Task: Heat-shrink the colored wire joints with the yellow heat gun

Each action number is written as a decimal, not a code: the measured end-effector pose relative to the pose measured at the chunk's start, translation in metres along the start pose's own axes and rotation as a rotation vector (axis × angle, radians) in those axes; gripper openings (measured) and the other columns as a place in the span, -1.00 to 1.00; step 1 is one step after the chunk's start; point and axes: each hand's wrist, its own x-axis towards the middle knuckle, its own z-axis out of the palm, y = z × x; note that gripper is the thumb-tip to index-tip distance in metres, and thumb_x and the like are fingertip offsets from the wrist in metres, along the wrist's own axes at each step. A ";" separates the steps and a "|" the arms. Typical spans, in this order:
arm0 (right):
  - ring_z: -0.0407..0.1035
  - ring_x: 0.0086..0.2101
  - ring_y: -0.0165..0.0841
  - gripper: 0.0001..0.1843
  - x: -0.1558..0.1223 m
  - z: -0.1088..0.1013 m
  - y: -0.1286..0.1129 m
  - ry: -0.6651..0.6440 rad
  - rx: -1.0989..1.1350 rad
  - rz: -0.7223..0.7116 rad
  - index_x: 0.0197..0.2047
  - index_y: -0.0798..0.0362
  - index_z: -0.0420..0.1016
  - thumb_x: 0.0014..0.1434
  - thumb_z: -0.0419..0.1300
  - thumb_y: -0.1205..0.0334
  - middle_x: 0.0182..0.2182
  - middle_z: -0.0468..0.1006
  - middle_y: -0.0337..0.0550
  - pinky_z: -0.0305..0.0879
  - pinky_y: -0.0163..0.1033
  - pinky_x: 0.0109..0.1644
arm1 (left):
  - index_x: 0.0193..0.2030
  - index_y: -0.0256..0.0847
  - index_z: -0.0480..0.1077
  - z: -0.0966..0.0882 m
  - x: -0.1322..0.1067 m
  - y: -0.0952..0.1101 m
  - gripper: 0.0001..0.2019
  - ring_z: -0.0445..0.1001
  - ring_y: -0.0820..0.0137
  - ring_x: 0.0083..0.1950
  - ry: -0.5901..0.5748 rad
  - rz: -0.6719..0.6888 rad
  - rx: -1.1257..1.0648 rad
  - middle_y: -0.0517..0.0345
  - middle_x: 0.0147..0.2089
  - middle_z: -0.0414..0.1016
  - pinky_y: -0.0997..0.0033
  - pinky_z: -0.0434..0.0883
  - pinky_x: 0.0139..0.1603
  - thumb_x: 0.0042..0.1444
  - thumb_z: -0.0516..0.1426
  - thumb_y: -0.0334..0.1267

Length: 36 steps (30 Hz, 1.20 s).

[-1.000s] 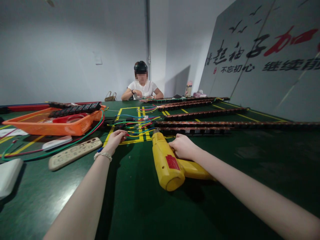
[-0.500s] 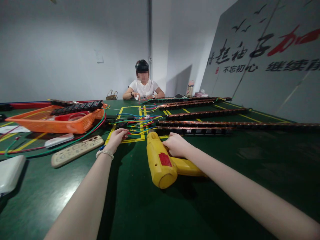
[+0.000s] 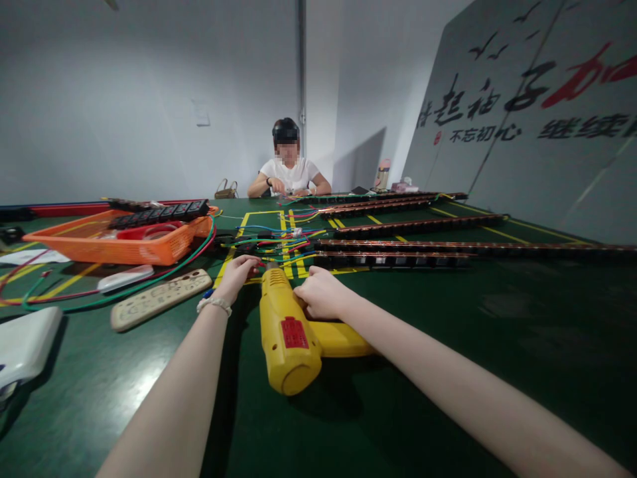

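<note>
My right hand is curled in a fist against the front side of a yellow heat gun, gripping it. The heat gun's nozzle points away from me, toward the wires, and its handle sticks out to the right under my forearm. My left hand, with a pale band at the wrist, pinches the ends of thin coloured wires just left of the nozzle. These wires run to the nearest long black strip with copper-coloured lines. Exactly which wires lie between my fingertips is hard to make out.
An orange basket holding black parts stands at the left, with loose green and red cables beside it. A beige remote control and a white box lie nearer. More strips stretch rightward. A co-worker sits across the green table.
My right hand and the heat gun have moved left, bringing the nozzle close to my left fingertips. My left hand keeps its pinch on the wires. The co-worker's hands have shifted.
</note>
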 end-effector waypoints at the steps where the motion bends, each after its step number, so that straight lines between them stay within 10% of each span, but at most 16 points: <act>1: 0.44 -0.36 -0.23 -0.80 0.003 -0.001 -0.002 0.006 0.000 -0.006 -0.35 0.14 0.55 -0.01 0.15 0.25 -0.42 0.60 0.01 0.05 -0.14 -0.12 | -0.42 -0.26 0.48 0.000 0.000 0.000 -0.73 0.39 0.46 -0.48 -0.005 -0.009 -0.006 0.17 -0.50 0.47 0.48 0.34 -0.42 -0.29 0.19 -0.13; 23: 0.44 -0.37 -0.25 -0.80 0.011 0.002 -0.008 0.047 0.016 -0.028 -0.32 0.13 0.54 -0.01 0.15 0.26 -0.43 0.60 -0.01 0.05 -0.15 -0.12 | -0.45 -0.25 0.47 0.000 -0.003 0.008 -0.72 0.37 0.41 -0.49 -0.032 0.012 0.086 0.19 -0.56 0.42 0.45 0.30 -0.46 -0.28 0.19 -0.09; 36: 0.39 -0.46 -0.33 -0.82 -0.037 0.008 0.021 0.028 0.009 0.125 -0.41 0.11 0.52 -0.07 0.09 0.34 -0.49 0.59 -0.07 0.04 -0.19 -0.12 | -0.39 -0.27 0.47 0.000 -0.001 0.001 -0.65 0.38 0.47 -0.47 -0.046 -0.021 -0.038 0.17 -0.49 0.46 0.49 0.31 -0.42 -0.32 0.23 -0.06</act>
